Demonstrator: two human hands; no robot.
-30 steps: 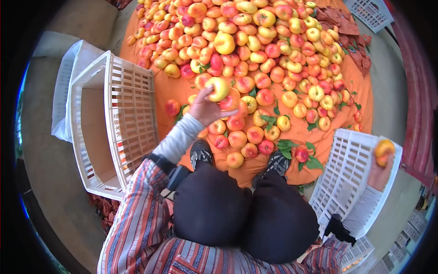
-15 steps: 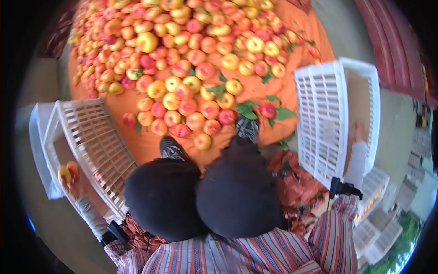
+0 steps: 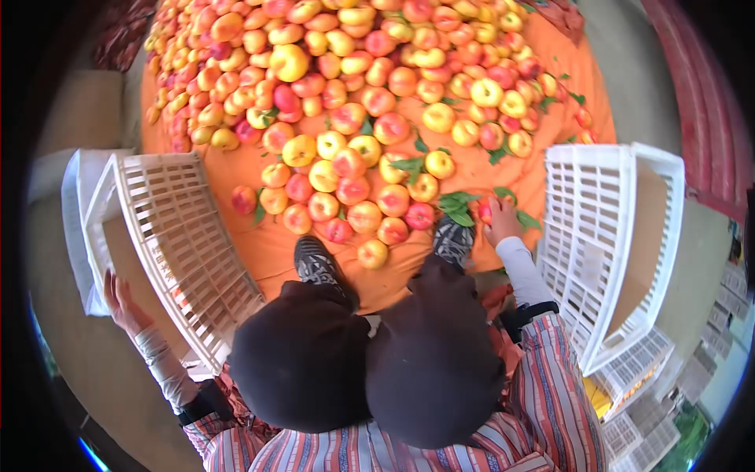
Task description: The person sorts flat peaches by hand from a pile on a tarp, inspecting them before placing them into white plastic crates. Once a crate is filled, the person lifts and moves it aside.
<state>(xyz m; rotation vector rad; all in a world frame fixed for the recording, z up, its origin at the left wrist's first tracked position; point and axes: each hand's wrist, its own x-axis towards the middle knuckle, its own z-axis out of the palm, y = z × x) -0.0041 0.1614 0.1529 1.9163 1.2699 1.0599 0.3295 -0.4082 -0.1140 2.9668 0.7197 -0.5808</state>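
Observation:
My right hand (image 3: pixel 502 222) reaches down to the orange cloth beside my shoe, its fingers closed on a red flat nectarine (image 3: pixel 484 211) among green leaves (image 3: pixel 456 206). The hand covers part of that fruit. On the left, my left hand (image 3: pixel 124 303) is over the opening of a white plastic crate (image 3: pixel 177 228), its fingers stretched and nothing in them. Red and yellow flat nectarines (image 3: pixel 346 189) lie loose in front of my feet, running into a large heap behind.
Another white crate (image 3: pixel 586 236) stands on edge at the right, its opening facing outward. Below it is a further crate (image 3: pixel 633 370) with something yellow inside. The orange cloth (image 3: pixel 267 244) lies under the fruit. My patterned shoes (image 3: pixel 314 263) rest at its near edge.
My left hand held two nectarines at the left crate; they are now out of it and its fingers are spread. My right hand has moved from inside the right crate to the red nectarine.

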